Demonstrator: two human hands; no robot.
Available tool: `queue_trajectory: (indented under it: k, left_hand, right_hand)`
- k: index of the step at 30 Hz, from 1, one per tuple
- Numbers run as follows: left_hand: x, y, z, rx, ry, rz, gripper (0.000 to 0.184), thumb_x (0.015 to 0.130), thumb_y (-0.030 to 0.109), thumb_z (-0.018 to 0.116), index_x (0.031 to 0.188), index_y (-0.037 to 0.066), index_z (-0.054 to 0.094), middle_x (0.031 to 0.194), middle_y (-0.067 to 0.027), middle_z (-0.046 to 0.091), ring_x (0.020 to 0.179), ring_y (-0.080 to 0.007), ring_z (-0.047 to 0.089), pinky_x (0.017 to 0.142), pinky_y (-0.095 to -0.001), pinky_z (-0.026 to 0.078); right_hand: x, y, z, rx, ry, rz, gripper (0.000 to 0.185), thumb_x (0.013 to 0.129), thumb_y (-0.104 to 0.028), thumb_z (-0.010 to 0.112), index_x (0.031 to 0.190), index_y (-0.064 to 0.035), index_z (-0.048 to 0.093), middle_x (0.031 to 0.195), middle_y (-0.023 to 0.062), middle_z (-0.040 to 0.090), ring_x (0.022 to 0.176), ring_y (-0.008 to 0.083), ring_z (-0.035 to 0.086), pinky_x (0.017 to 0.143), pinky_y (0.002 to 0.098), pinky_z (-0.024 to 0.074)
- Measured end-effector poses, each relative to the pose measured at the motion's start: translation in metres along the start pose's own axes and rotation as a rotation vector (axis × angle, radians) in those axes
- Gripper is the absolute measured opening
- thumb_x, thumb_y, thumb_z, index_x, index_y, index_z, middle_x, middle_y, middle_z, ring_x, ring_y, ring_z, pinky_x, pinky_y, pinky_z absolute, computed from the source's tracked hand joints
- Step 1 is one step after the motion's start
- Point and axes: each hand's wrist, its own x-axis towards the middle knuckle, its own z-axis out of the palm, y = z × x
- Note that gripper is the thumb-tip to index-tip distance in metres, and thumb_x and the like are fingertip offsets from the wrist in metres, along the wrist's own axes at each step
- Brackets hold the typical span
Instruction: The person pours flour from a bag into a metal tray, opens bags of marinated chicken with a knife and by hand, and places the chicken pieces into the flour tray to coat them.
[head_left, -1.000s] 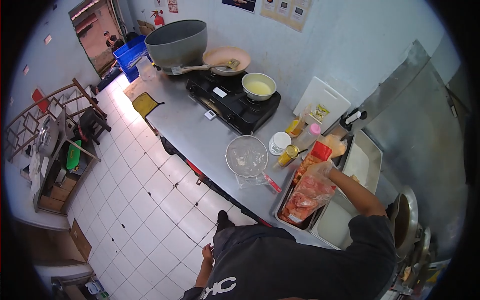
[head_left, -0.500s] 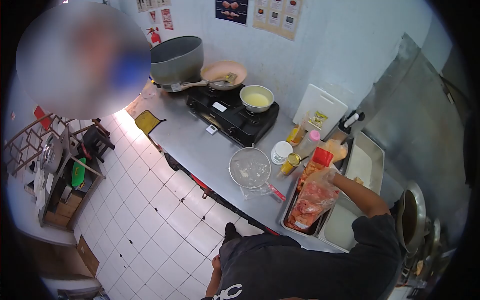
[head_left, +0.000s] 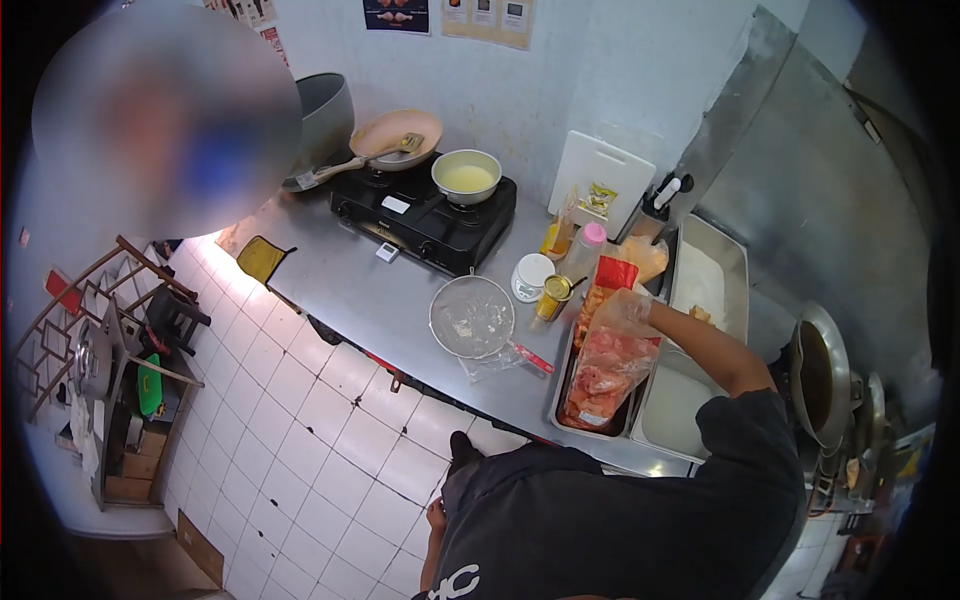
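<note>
My right hand [head_left: 642,294] reaches to the upper end of a clear plastic bag of raw meat [head_left: 606,362]; the bag hides most of its fingers. The bag lies over a metal tray [head_left: 560,407] of reddish meat pieces, next to a red packet [head_left: 616,272]. Down at my side, my left hand [head_left: 436,515] hangs by my thigh, small in view, its fingers not clear. A round strainer [head_left: 472,316] with a red handle rests on the counter, left of the meat tray, partly over a clear plastic bag.
A black stove [head_left: 425,225] bears a pan [head_left: 397,140] and a pot of yellow liquid [head_left: 467,179]. Bottles, a white-lidded jar [head_left: 533,275] and a cutting board [head_left: 600,183] stand behind the strainer. Trays of white powder [head_left: 705,275] and a wok [head_left: 822,385] are at right.
The view has swung, so the counter and its things appear further left. My right hand stays by the bag, and my left hand stays low at my side.
</note>
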Motion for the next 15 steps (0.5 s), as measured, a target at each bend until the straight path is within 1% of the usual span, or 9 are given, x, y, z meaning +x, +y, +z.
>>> queue_trajectory:
  k: [8, 14, 15]
  left_hand:
    - [-0.007, -0.006, -0.008, 0.129, -0.032, 0.089, 0.026, 0.097, 0.025, 0.060, 0.107, 0.005, 0.074, 0.086, -0.0047, 0.067, 0.068, -0.0138, 0.057, 0.060, -0.0291, 0.046]
    - [-0.035, 0.022, 0.006, 0.054, 0.052, 0.115, 0.024, 0.098, 0.023, 0.059, 0.106, 0.007, 0.074, 0.085, -0.0038, 0.065, 0.061, -0.0123, 0.053, 0.052, -0.0281, 0.042]
    - [-0.034, 0.021, 0.006, 0.055, 0.034, 0.101, 0.025, 0.099, 0.022, 0.056, 0.107, 0.007, 0.073, 0.089, -0.0066, 0.066, 0.063, -0.0135, 0.055, 0.054, -0.0289, 0.044]
  right_hand:
    - [0.023, 0.001, 0.034, 0.095, 0.030, -0.006, 0.026, 0.089, -0.026, 0.058, 0.110, -0.0162, 0.071, 0.104, 0.0107, 0.073, 0.097, 0.0264, 0.070, 0.083, 0.0412, 0.0562]
    - [0.030, 0.013, 0.036, 0.062, 0.011, -0.026, 0.027, 0.087, -0.025, 0.061, 0.111, -0.0143, 0.070, 0.105, 0.0102, 0.072, 0.098, 0.0251, 0.070, 0.084, 0.0402, 0.0558]
    - [0.030, 0.015, 0.036, 0.054, -0.001, -0.020, 0.027, 0.087, -0.025, 0.061, 0.111, -0.0140, 0.070, 0.105, 0.0101, 0.072, 0.098, 0.0248, 0.069, 0.084, 0.0400, 0.0558]
